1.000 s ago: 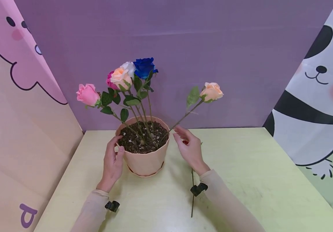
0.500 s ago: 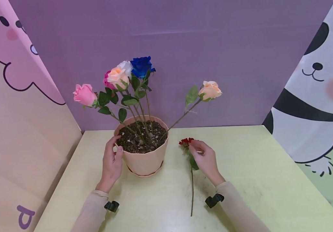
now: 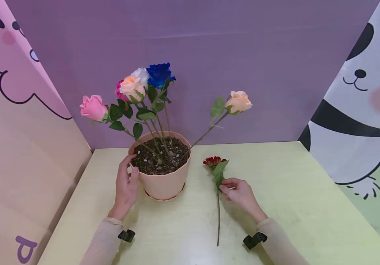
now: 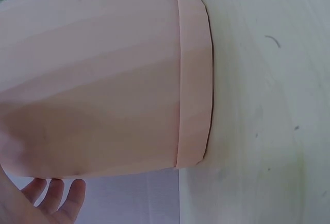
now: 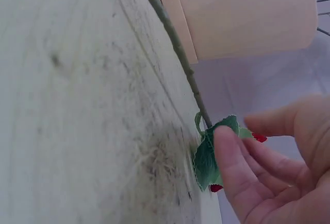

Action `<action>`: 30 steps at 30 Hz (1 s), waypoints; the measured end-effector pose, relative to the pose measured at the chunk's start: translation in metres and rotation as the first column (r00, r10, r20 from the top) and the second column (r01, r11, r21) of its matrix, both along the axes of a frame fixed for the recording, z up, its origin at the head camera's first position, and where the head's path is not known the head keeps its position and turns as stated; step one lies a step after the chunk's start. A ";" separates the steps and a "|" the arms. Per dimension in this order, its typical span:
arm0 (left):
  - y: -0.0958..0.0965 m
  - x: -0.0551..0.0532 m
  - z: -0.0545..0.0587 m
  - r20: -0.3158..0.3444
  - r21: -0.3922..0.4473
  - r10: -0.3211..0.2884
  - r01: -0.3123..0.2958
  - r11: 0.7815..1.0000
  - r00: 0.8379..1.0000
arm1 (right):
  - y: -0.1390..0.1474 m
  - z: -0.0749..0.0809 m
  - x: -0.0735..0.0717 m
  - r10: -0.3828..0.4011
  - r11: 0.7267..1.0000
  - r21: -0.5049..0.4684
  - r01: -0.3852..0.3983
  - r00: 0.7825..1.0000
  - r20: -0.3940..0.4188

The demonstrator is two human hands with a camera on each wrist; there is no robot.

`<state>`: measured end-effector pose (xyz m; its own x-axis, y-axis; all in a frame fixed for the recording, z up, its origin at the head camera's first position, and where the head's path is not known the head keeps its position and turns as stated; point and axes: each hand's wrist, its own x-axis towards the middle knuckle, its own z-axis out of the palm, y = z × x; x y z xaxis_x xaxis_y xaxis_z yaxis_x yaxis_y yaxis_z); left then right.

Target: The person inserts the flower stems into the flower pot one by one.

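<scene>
At the pot's left side, my left hand grips the pale pink flowerpot, fingers over the rim and thumb on the outer wall. The left wrist view shows several fingertips along the pot's edge. My right hand is over a red artificial flower lying on the table. Its fingertips are right at the green leaf, with a gap between thumb and finger. The long stem points toward the near edge; the bloom is mostly hidden in the right wrist view.
Artificial roses stand in the dark soil: a pink rose, a blue rose, white, magenta and peach ones. Another peach rose leans far right over the rim. A purple backdrop rises behind the table.
My right hand has left the leaning peach rose's stem and come right and down to the red flower's leaf. The left hand stays on the pot; the view has shifted slightly.
</scene>
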<state>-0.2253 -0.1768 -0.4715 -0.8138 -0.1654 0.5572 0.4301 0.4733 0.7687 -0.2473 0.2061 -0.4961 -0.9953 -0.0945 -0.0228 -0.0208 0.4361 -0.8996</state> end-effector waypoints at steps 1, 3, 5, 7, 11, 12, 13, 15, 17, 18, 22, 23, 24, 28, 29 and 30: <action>-0.001 0.000 0.000 -0.005 0.003 0.005 -0.005 1.000 1.000 | -0.001 0.000 0.000 0.009 1.000 -0.004 -0.008 1.000 0.015; -0.003 0.001 0.000 -0.007 0.010 0.008 -0.008 1.000 1.000 | -0.003 -0.001 -0.001 0.022 1.000 -0.009 -0.022 0.999 0.041; -0.004 0.002 0.000 0.000 0.013 0.002 -0.002 1.000 1.000 | -0.004 -0.002 -0.001 0.025 0.999 -0.023 -0.023 0.997 0.076; -0.004 0.002 -0.001 0.015 0.011 -0.002 0.002 1.000 1.000 | -0.004 -0.005 0.000 0.025 0.999 -0.039 -0.021 0.992 0.120; -0.003 0.002 -0.001 0.024 0.013 -0.010 0.009 1.000 1.000 | -0.004 -0.010 0.003 0.031 0.998 -0.067 -0.019 0.980 0.195; -0.003 0.002 -0.001 0.021 0.014 -0.011 0.011 1.000 1.000 | -0.003 -0.011 0.003 0.033 0.997 -0.075 -0.017 0.978 0.205; -0.003 0.001 -0.001 0.018 0.016 -0.012 0.012 1.000 1.000 | -0.004 -0.012 0.003 0.036 0.996 -0.089 -0.016 0.975 0.217; -0.002 0.000 0.001 0.013 0.019 -0.014 0.013 1.000 1.000 | -0.004 -0.012 0.003 0.039 0.993 -0.118 -0.011 0.970 0.238; -0.001 0.000 0.002 0.019 0.021 -0.016 0.016 1.000 1.000 | -0.003 -0.013 0.003 0.044 0.989 -0.146 -0.005 0.964 0.260; -0.001 0.000 0.002 0.025 0.023 -0.017 0.016 1.000 1.000 | -0.003 -0.014 0.004 0.047 0.988 -0.156 -0.004 0.962 0.269; 0.000 0.001 0.002 0.056 0.038 -0.020 0.018 0.999 0.998 | -0.004 -0.015 0.004 0.060 0.984 -0.179 -0.008 0.956 0.289; 0.000 0.001 0.002 0.062 0.044 -0.020 0.017 0.999 0.998 | -0.005 -0.015 0.004 0.064 0.983 -0.181 -0.011 0.955 0.290; 0.000 0.002 0.002 0.067 0.047 -0.019 0.016 0.999 0.998 | -0.005 -0.015 0.004 0.064 0.983 -0.182 -0.010 0.954 0.292; 0.001 0.003 0.005 0.074 0.057 -0.017 0.013 0.998 0.997 | -0.011 -0.016 0.005 0.038 0.985 -0.169 0.012 0.957 0.288; 0.001 0.003 0.005 0.074 0.057 -0.016 0.012 0.998 0.997 | -0.012 -0.017 0.005 0.027 0.987 -0.157 0.019 0.959 0.284; 0.001 0.003 0.005 0.074 0.056 -0.015 0.011 0.998 0.997 | -0.014 -0.017 0.005 0.013 0.989 -0.146 0.029 0.960 0.279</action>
<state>-0.2220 -0.1757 -0.4661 -0.8549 -0.1836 0.4852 0.3767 0.4234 0.8239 -0.2424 0.1924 -0.5131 -0.9520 -0.1098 -0.2856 0.2428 0.2973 -0.9234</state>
